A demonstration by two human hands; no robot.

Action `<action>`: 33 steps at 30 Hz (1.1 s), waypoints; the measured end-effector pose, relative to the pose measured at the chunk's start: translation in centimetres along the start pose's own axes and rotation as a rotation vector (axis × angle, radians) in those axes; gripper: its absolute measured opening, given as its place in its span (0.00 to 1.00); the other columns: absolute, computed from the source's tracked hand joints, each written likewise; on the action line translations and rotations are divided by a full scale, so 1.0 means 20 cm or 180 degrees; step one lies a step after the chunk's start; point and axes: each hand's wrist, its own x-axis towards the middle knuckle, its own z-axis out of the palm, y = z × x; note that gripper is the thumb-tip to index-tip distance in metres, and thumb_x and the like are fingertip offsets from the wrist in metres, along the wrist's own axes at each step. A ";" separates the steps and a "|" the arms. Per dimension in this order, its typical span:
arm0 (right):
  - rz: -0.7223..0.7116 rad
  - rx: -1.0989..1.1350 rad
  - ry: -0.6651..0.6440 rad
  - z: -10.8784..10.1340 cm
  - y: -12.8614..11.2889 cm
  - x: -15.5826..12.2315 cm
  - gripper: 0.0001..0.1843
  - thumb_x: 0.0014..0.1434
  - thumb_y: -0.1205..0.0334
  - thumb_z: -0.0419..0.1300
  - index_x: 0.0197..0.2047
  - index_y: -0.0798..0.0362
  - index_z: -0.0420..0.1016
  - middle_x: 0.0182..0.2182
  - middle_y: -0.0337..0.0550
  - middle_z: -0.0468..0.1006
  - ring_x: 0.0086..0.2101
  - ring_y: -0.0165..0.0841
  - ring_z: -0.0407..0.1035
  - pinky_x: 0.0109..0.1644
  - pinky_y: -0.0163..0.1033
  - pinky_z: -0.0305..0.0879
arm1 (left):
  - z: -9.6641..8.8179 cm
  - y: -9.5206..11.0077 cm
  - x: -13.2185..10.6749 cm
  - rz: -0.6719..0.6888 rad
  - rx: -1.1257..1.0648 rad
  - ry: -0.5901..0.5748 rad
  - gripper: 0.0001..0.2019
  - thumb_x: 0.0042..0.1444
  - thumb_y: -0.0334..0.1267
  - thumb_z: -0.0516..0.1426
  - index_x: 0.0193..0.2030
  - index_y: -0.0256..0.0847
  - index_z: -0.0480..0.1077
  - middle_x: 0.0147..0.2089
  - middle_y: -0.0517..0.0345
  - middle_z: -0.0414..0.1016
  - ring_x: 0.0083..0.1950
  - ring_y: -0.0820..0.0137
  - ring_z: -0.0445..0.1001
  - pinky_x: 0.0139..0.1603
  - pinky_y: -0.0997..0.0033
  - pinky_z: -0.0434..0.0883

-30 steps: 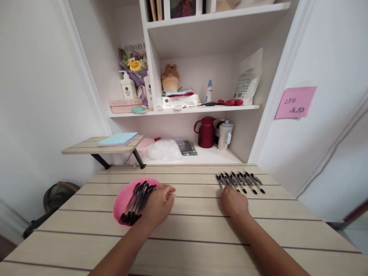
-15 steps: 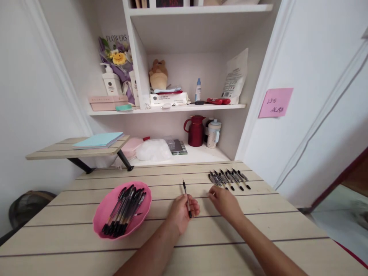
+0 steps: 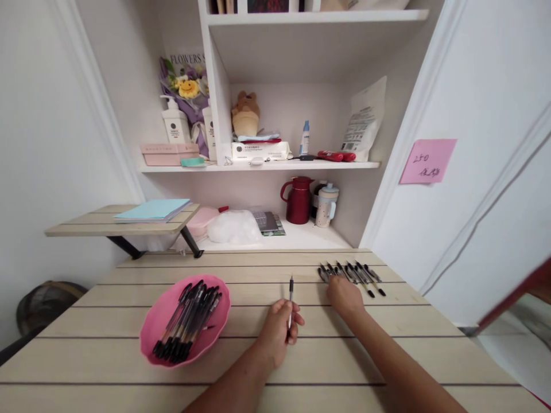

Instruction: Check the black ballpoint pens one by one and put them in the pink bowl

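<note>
In my left hand is an uncapped black pen, its bare tip pointing away from me and the fingers closed round its lower half. My right hand rests at the near left end of a row of pens and loose caps on the table. Its fingers are bent together and their tips are hidden behind the hand, so whatever they pinch does not show. Left of my hands stands a pink scalloped bowl with a heap of capped black pens in it.
The slatted wooden table meets a white shelf unit at the back. A small raised stand carries blue paper at the back left. A red jug and a pale cup stand in the lower shelf.
My right hand has moved from just left of the row up against its near left pens. The pen in my left hand has turned more upright. The view has shifted slightly.
</note>
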 end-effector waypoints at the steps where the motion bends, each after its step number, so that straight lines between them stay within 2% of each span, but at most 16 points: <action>1: -0.0018 0.0069 0.0009 0.00 0.00 -0.01 0.11 0.52 0.72 0.49 0.33 0.58 0.72 0.34 0.56 0.76 0.36 0.39 0.71 0.35 0.38 0.59 | 0.00 0.00 0.00 -0.0002 0.0058 -0.0030 0.16 0.48 0.50 0.53 0.34 0.38 0.61 0.23 0.62 0.68 0.13 0.84 0.51 0.16 0.80 0.42; 4: -0.0134 0.0322 0.0008 -0.01 -0.01 -0.05 0.09 0.50 0.68 0.51 0.30 0.56 0.72 0.30 0.50 0.76 0.33 0.36 0.70 0.34 0.36 0.60 | 0.01 -0.01 -0.01 0.0061 0.0307 -0.0162 0.16 0.49 0.50 0.52 0.34 0.37 0.61 0.22 0.62 0.67 0.13 0.85 0.50 0.16 0.79 0.41; 5: -0.0149 0.0614 -0.0013 -0.01 -0.01 -0.07 0.08 0.50 0.67 0.51 0.30 0.56 0.72 0.28 0.47 0.76 0.31 0.34 0.70 0.32 0.35 0.60 | 0.01 -0.01 -0.01 0.0086 0.0407 -0.0206 0.15 0.50 0.49 0.51 0.33 0.37 0.62 0.22 0.63 0.66 0.12 0.85 0.49 0.16 0.79 0.40; 6: -0.0110 0.1096 -0.0056 -0.01 -0.02 -0.09 0.09 0.50 0.66 0.51 0.32 0.55 0.71 0.25 0.44 0.75 0.28 0.32 0.69 0.31 0.35 0.60 | 0.02 -0.01 -0.02 0.0104 0.0510 -0.0247 0.15 0.50 0.49 0.51 0.33 0.37 0.62 0.21 0.63 0.66 0.12 0.85 0.48 0.16 0.79 0.40; 8: 0.0120 0.2536 -0.0195 -0.01 -0.03 -0.13 0.10 0.50 0.62 0.53 0.36 0.56 0.71 0.21 0.40 0.73 0.24 0.30 0.67 0.27 0.34 0.59 | 0.03 0.00 -0.03 0.0128 0.0714 -0.0317 0.14 0.51 0.48 0.51 0.32 0.37 0.62 0.20 0.63 0.66 0.12 0.85 0.47 0.16 0.78 0.40; 10: 0.0440 0.4039 -0.0337 -0.02 -0.03 -0.16 0.13 0.47 0.60 0.58 0.38 0.56 0.70 0.23 0.41 0.73 0.22 0.29 0.65 0.23 0.33 0.57 | 0.04 0.00 -0.04 0.0136 0.0902 -0.0371 0.14 0.51 0.47 0.51 0.32 0.36 0.63 0.20 0.63 0.66 0.13 0.84 0.47 0.16 0.78 0.41; 13: 0.0661 0.5161 -0.0448 -0.04 -0.03 -0.20 0.15 0.41 0.59 0.64 0.35 0.54 0.70 0.29 0.42 0.74 0.22 0.24 0.62 0.21 0.30 0.54 | 0.05 0.01 -0.05 0.0123 0.1137 -0.0413 0.11 0.52 0.43 0.50 0.31 0.36 0.63 0.20 0.63 0.66 0.13 0.84 0.48 0.17 0.78 0.43; 16: 0.0744 0.5403 -0.0411 -0.07 -0.03 -0.21 0.16 0.39 0.58 0.67 0.33 0.53 0.71 0.30 0.41 0.74 0.20 0.22 0.59 0.20 0.29 0.51 | 0.06 0.01 -0.05 0.0094 0.1305 -0.0419 0.09 0.52 0.40 0.48 0.31 0.36 0.63 0.19 0.64 0.65 0.13 0.83 0.48 0.17 0.78 0.44; 23: 0.0642 0.5159 -0.0372 -0.10 -0.04 -0.22 0.18 0.36 0.55 0.67 0.31 0.55 0.71 0.24 0.38 0.71 0.18 0.22 0.56 0.18 0.30 0.47 | 0.04 -0.02 -0.03 0.0125 0.1306 -0.0435 0.09 0.52 0.41 0.49 0.31 0.36 0.64 0.19 0.64 0.65 0.14 0.83 0.46 0.19 0.78 0.43; 33: 0.0433 0.4800 -0.0788 -0.10 -0.04 -0.24 0.17 0.38 0.53 0.66 0.30 0.55 0.71 0.20 0.35 0.68 0.18 0.23 0.56 0.19 0.31 0.44 | 0.04 -0.02 -0.04 0.0120 0.1287 -0.0436 0.09 0.50 0.41 0.50 0.30 0.37 0.65 0.20 0.63 0.65 0.16 0.82 0.48 0.20 0.77 0.44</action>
